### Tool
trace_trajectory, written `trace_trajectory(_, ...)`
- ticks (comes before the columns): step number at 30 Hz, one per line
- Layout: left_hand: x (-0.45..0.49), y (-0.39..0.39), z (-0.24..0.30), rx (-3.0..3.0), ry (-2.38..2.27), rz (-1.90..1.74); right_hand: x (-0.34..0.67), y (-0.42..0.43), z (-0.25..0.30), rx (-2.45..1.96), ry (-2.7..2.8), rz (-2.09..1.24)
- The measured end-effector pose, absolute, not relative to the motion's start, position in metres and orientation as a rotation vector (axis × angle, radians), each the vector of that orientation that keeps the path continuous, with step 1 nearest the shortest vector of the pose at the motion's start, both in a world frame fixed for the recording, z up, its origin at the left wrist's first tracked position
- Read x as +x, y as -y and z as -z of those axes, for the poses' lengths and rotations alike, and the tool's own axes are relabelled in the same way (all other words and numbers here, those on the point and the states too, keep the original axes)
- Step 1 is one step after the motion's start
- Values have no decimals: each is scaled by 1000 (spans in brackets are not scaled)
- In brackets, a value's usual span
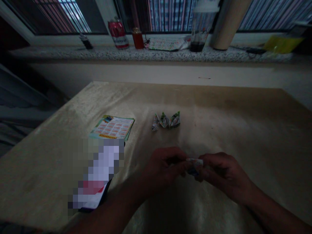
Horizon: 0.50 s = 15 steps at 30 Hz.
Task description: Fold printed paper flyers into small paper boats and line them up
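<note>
Between my two hands is a small piece of folded printed paper (pixel 195 163), pale with coloured marks and a dark bluish lower part. My left hand (pixel 168 164) pinches its left end between thumb and fingers. On the right end, my right hand (pixel 220 169) closes in the same way. Both hands are just above the table, and the fingers cover part of the paper. Beyond them stand three small folded paper pieces (pixel 164 121) in a row, printed, with green at some of their tips.
A stack of printed calendar cards (pixel 113 127) lies on the table (pixel 231 113) at left. Nearer is a phone-like slab (pixel 99 175), mostly blurred out. Along the windowsill (pixel 156 56) stand a red can (pixel 118 34), a red jar (pixel 138 38), a clear bottle (pixel 198 29) and a brown cylinder (pixel 227 26).
</note>
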<state>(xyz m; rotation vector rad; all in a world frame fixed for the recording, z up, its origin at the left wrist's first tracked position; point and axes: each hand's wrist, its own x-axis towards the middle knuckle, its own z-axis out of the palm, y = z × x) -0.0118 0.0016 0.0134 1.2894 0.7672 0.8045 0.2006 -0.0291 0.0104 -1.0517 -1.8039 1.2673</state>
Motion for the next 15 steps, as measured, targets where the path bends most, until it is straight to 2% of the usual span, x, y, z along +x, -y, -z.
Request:
trace_trajectory(5, -9, 0, -7, 1176, -770, -832, 198, 30, -14, -1038, 1891, -1168)
trace_trajectory(11, -9, -1, -10, 1117, -680, -698, 203, 27, -11, -1010, 1807, -1336)
trace_trajectory(15, -12, -3, -11, 1064, -712, -785, 202, 26, -9, -1075, 1834, -1090)
